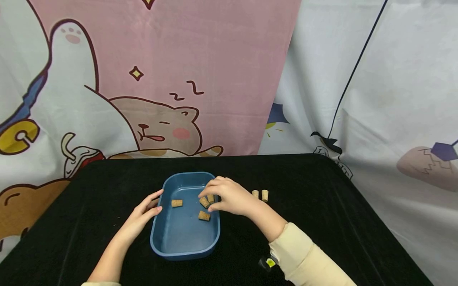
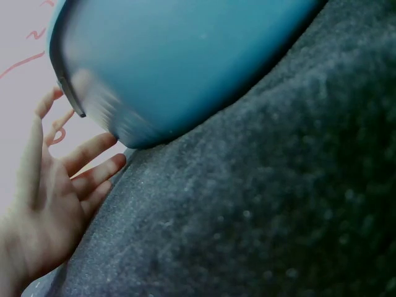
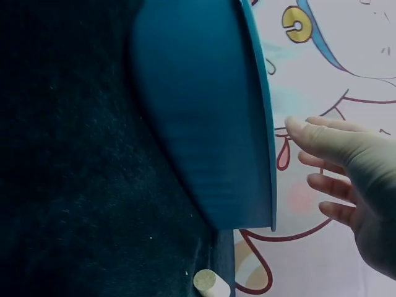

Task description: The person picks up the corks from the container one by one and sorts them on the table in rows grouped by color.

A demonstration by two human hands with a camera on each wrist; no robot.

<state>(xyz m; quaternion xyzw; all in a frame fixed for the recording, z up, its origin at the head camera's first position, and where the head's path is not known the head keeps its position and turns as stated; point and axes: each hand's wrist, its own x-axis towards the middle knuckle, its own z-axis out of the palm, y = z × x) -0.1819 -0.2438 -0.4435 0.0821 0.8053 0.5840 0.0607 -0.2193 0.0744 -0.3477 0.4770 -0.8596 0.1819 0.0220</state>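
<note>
Head view: nearest, a cream sleeve covers the right forearm, a small black-and-yellow object beside its cuff. The left hand rests loosely extended fingers against the left side of a blue rectangular tray, gripping nothing; in the left wrist view its fingertips meet the outer wall. The tray's long axis runs near to far, between the hands.

Inside, a tilted cork lies just nearer than the right thumb. A lone cork lies by the left wall, its long axis running left to right. The right hand is over the tray's right side, thumb and fingers parted about two neighbouring corks; I see nothing gripped, and whether it touches them I cannot tell.

The relation that counts, I judge, is from the right hand to the two outer corks on the black-covered counter: they lie to its right, just past the forearm, side by side, long axes apparently near to far. The right hand is much the nearer; the tray separates them from the left. Behind hangs a cartoon-printed curtain.
</note>
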